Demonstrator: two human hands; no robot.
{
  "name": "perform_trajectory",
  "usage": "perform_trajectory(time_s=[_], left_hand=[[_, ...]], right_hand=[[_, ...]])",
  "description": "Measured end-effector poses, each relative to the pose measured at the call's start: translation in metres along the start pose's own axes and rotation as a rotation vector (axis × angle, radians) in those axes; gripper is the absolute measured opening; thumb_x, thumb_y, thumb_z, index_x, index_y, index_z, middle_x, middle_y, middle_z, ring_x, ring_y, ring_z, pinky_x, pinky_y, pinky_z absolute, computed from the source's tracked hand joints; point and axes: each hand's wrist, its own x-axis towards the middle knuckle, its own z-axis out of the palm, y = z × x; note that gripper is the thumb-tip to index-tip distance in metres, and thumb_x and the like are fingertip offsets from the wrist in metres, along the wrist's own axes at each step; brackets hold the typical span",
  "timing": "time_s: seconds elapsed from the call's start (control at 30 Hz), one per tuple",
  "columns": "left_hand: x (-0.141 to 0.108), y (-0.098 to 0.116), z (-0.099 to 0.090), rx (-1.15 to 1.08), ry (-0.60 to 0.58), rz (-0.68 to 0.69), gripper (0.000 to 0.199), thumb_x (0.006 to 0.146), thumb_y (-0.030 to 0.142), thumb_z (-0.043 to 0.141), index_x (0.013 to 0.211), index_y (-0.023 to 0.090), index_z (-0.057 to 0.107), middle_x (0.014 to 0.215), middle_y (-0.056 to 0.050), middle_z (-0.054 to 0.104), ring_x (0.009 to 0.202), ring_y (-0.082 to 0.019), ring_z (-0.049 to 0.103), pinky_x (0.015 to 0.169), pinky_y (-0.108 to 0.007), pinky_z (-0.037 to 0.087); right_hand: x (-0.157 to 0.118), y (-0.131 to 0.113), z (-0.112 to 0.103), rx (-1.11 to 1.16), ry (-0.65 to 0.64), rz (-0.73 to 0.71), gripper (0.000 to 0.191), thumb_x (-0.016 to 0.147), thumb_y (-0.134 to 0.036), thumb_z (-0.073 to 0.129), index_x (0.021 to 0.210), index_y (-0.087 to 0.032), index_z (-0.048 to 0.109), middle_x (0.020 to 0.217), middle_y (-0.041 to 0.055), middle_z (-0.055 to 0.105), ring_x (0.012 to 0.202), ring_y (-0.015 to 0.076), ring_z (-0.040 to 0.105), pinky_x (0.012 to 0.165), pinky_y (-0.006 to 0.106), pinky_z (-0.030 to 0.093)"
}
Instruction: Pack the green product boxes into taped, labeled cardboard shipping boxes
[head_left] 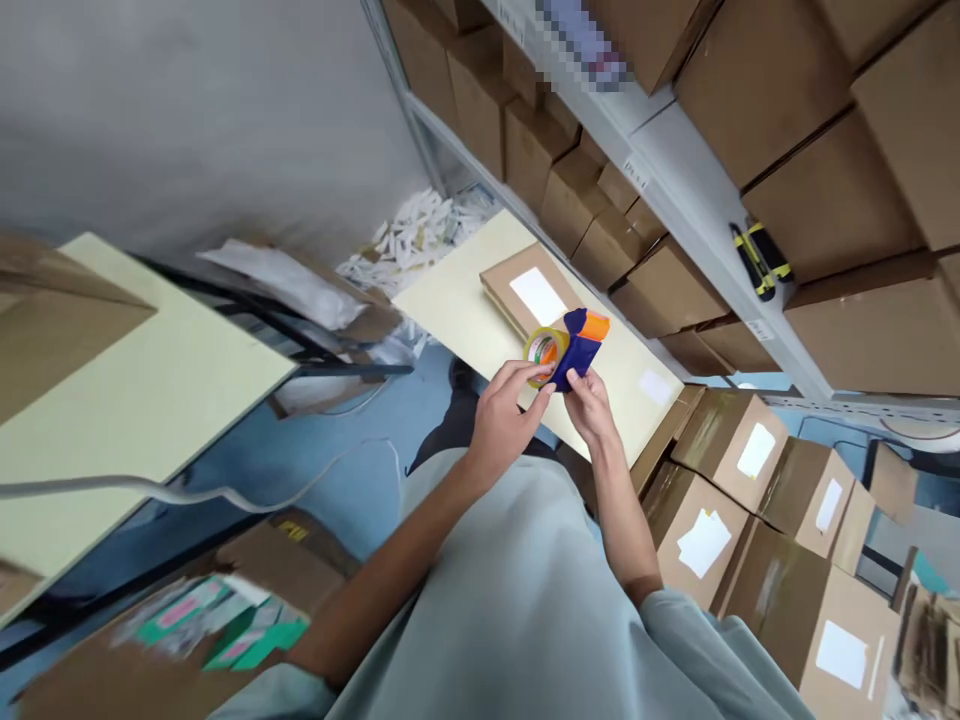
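Note:
In the middle of the head view, a navy and orange tape dispenser (pixel 581 350) is held above the table. A yellowish tape roll (pixel 535 346) with an orange hub sits on its left side. My right hand (pixel 589 405) grips the lower end of the dispenser, thumb along its body. My left hand (pixel 510 415) is closed around the near side of the roll, its fingers over the rim and hub and its thumb at the dispenser. Just behind them a closed cardboard box (pixel 501 280) with a white label (pixel 538 297) lies on the cream tabletop (pixel 450 295).
Cardboard boxes fill a metal shelf (pixel 637 150), where yellow-black box cutters (pixel 759 260) lie. Taped, labelled cartons (pixel 750 450) are stacked at my right. At left stand another table (pixel 217 390) and a white cable (pixel 225 492). White scraps (pixel 420 235) lie by the wall.

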Motion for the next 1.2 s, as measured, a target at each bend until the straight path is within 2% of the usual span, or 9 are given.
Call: perform_trajectory(time_s=[0.13,0.3,0.4,0.47,0.57,0.7,0.83,1.0,1.2], left_hand=[[-0.02,-0.004,0.005,-0.003,-0.052,-0.038,0.02,0.108,0.033,0.07,0.122,0.024,0.08,0.116,-0.006,0.083,0.105,-0.022,0.081,0.103,-0.037,0.069],[-0.036,-0.007,0.002,0.018,-0.13,-0.107,0.021,0.108,0.039,0.071,0.12,0.026,0.081,0.121,-0.006,0.086,0.108,-0.025,0.082,0.104,-0.04,0.07],[-0.035,-0.009,-0.007,-0.023,-0.139,-0.145,0.024,0.106,0.042,0.074,0.123,0.027,0.081,0.119,-0.006,0.086,0.102,-0.023,0.082,0.101,-0.04,0.071],[-0.028,-0.01,-0.017,-0.061,-0.06,-0.14,0.033,0.105,0.044,0.077,0.133,0.026,0.078,0.123,-0.007,0.084,0.104,-0.023,0.082,0.1,-0.041,0.072],[-0.01,-0.007,-0.034,-0.041,0.027,-0.055,0.045,0.105,0.047,0.077,0.143,0.023,0.075,0.136,-0.01,0.079,0.115,-0.024,0.08,0.1,-0.042,0.071],[0.014,0.002,-0.047,0.019,-0.092,0.045,0.04,0.106,0.048,0.073,0.138,0.025,0.079,0.134,-0.008,0.08,0.114,-0.024,0.079,0.101,-0.04,0.07],[0.022,0.007,-0.046,0.041,-0.171,0.084,0.025,0.107,0.042,0.072,0.123,0.028,0.085,0.121,-0.006,0.084,0.105,-0.023,0.079,0.094,-0.038,0.069],[0.019,-0.003,-0.044,0.06,-0.221,0.11,0.016,0.106,0.038,0.073,0.102,0.03,0.087,0.103,-0.003,0.085,0.101,-0.025,0.078,0.091,-0.039,0.067],[-0.001,-0.027,-0.03,0.044,-0.149,0.131,0.024,0.112,0.043,0.068,0.099,0.031,0.084,0.101,-0.004,0.084,0.1,-0.027,0.077,0.097,-0.042,0.066]], right_hand=[[-0.033,0.023,0.008,0.107,0.034,0.049,0.055,0.092,-0.074,0.087,0.117,-0.026,0.074,0.125,0.0105,0.086,0.13,0.0308,0.081,0.125,0.052,0.062],[-0.043,0.033,0.005,0.084,-0.004,0.018,0.065,0.096,-0.083,0.077,0.123,-0.024,0.074,0.122,0.0111,0.085,0.13,0.0312,0.08,0.118,0.047,0.066],[-0.045,0.031,-0.001,-0.054,-0.003,-0.001,0.074,0.09,-0.088,0.082,0.127,-0.024,0.074,0.122,0.0096,0.084,0.124,0.0298,0.08,0.114,0.044,0.067],[-0.049,0.024,-0.008,-0.154,-0.002,-0.03,0.073,0.089,-0.083,0.088,0.13,-0.025,0.075,0.124,0.0082,0.083,0.121,0.0282,0.079,0.113,0.042,0.066],[-0.056,0.011,-0.021,-0.314,-0.021,-0.086,0.062,0.096,-0.076,0.086,0.129,-0.025,0.075,0.12,0.0065,0.081,0.115,0.026,0.078,0.111,0.04,0.065],[-0.065,-0.003,-0.039,-0.579,-0.061,-0.166,0.054,0.103,-0.072,0.081,0.13,-0.026,0.073,0.121,0.0078,0.08,0.114,0.0265,0.077,0.109,0.041,0.065],[-0.069,-0.01,-0.055,-0.793,-0.113,-0.309,0.051,0.107,-0.068,0.079,0.132,-0.025,0.072,0.129,0.0132,0.08,0.123,0.0303,0.075,0.112,0.047,0.064],[-0.067,-0.015,-0.07,-0.974,-0.184,-0.466,0.044,0.111,-0.065,0.076,0.129,-0.025,0.072,0.127,0.0151,0.08,0.127,0.0331,0.074,0.115,0.052,0.063],[-0.052,0.001,-0.082,-1.117,-0.27,-0.435,0.046,0.112,-0.067,0.071,0.13,-0.024,0.072,0.131,0.018,0.08,0.13,0.0352,0.073,0.116,0.055,0.063]])
